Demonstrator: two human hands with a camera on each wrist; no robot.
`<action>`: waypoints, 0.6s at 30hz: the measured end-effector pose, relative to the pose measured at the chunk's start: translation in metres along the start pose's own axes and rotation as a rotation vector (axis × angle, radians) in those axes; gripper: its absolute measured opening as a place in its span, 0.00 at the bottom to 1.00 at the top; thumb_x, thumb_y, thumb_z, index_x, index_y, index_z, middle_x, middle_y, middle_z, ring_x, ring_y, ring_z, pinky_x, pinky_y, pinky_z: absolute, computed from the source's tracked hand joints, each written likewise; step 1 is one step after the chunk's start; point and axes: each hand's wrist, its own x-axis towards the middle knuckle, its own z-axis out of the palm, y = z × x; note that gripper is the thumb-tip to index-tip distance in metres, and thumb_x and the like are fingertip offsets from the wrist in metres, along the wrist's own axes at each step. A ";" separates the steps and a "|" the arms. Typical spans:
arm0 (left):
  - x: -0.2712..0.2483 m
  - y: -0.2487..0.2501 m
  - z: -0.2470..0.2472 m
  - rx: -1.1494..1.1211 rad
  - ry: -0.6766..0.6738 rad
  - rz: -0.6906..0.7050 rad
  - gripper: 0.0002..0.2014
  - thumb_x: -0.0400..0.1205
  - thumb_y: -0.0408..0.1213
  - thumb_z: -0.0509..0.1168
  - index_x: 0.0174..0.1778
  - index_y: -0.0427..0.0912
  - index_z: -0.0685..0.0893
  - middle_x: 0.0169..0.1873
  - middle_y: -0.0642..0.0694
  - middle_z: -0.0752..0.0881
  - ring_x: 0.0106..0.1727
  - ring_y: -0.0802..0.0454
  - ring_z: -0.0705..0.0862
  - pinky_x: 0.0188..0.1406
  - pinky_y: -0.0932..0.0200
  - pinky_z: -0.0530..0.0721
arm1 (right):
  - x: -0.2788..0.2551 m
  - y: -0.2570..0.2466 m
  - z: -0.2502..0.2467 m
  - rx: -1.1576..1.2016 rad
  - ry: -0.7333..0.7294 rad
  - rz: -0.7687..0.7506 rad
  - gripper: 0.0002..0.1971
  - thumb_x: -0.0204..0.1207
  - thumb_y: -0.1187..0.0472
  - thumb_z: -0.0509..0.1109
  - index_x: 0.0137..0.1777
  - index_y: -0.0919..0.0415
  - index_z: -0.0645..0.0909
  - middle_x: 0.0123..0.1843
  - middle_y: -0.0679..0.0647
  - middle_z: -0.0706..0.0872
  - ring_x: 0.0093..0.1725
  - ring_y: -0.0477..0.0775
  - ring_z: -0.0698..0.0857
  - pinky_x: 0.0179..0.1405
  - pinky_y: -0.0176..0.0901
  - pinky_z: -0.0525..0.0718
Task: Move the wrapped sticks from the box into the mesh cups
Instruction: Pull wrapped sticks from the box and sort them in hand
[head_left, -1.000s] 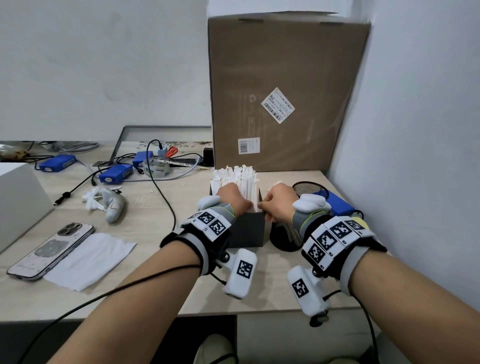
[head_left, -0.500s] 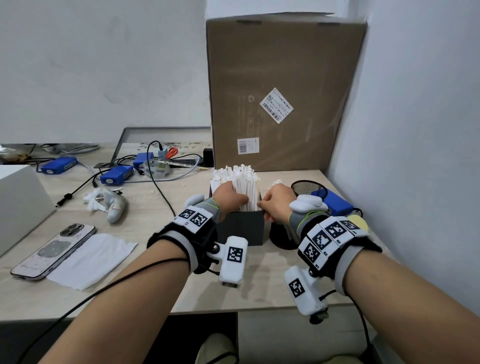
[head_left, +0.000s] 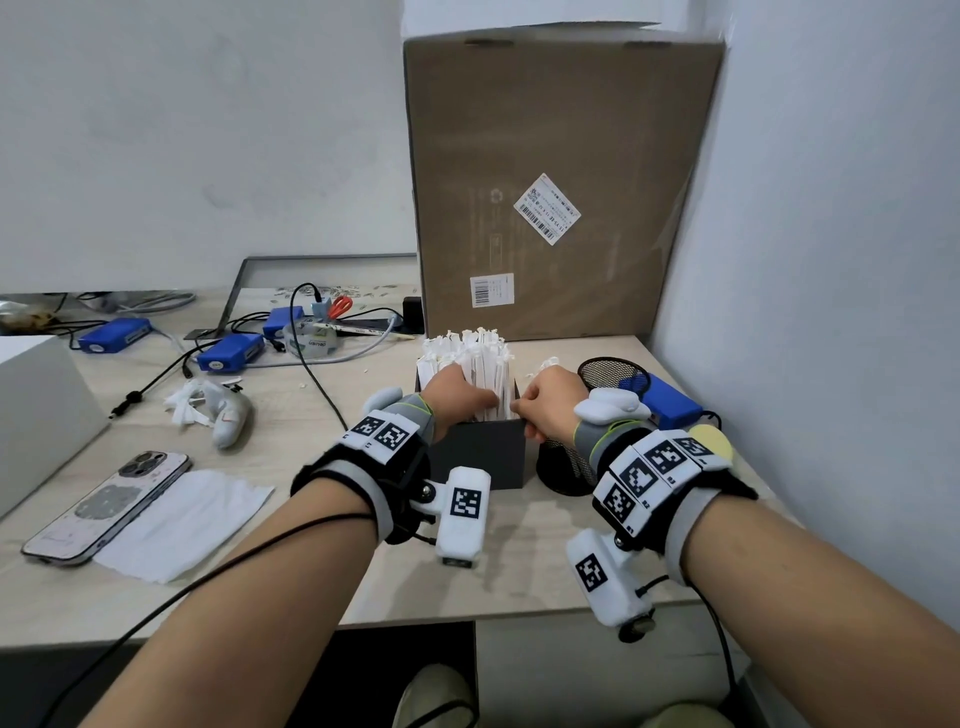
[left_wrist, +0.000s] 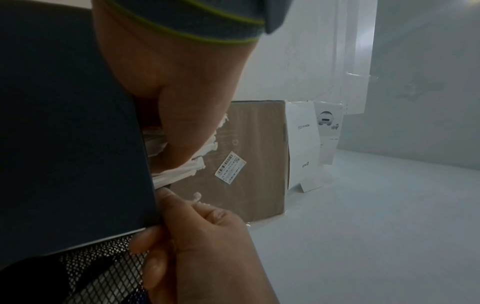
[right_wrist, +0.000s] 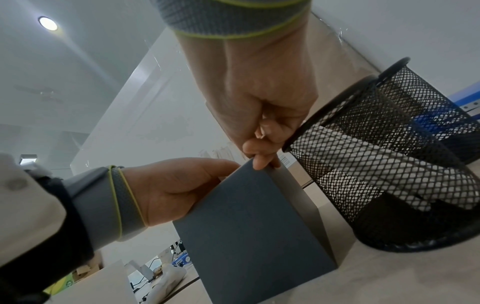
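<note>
A black box (head_left: 480, 454) stands on the desk, packed with upright white wrapped sticks (head_left: 467, 353). My left hand (head_left: 457, 395) reaches over its near rim, thumb on the near side and fingers dug in among the sticks (left_wrist: 179, 174), where they are hidden. My right hand (head_left: 550, 405) is curled at the box's right corner (right_wrist: 262, 164) and pinches the rim there. Two black mesh cups stand right of the box. The near cup (right_wrist: 376, 185) holds white sticks and is partly hidden by my right hand. The far cup (head_left: 613, 371) stands behind it.
A tall cardboard carton (head_left: 561, 182) stands right behind the box, and a wall closes the right side. A blue case (head_left: 667, 402) lies behind the cups. To the left lie a phone (head_left: 109, 506), a tissue (head_left: 187, 519), a white controller (head_left: 231, 415) and cables.
My left hand has pushed forward and deeper into the sticks in the box. My right hand has stayed at the box's right corner.
</note>
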 end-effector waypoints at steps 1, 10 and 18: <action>0.001 -0.001 0.001 -0.005 -0.009 0.015 0.20 0.70 0.36 0.73 0.56 0.33 0.83 0.51 0.36 0.88 0.49 0.41 0.87 0.50 0.47 0.86 | 0.000 0.000 0.000 -0.005 0.003 0.002 0.21 0.76 0.59 0.67 0.20 0.59 0.80 0.13 0.48 0.78 0.10 0.36 0.74 0.27 0.33 0.75; 0.000 0.002 0.008 0.011 -0.038 0.076 0.13 0.75 0.33 0.69 0.54 0.35 0.85 0.50 0.38 0.88 0.48 0.45 0.84 0.54 0.51 0.84 | 0.001 0.002 0.001 -0.009 -0.004 -0.019 0.21 0.76 0.61 0.66 0.19 0.59 0.79 0.13 0.48 0.79 0.11 0.36 0.75 0.28 0.34 0.77; -0.003 0.000 -0.004 -0.181 -0.052 0.115 0.11 0.80 0.28 0.56 0.47 0.34 0.84 0.37 0.44 0.86 0.37 0.50 0.83 0.32 0.62 0.78 | 0.000 0.001 0.000 0.002 -0.008 -0.023 0.20 0.76 0.61 0.66 0.20 0.59 0.79 0.16 0.48 0.80 0.10 0.36 0.74 0.25 0.32 0.74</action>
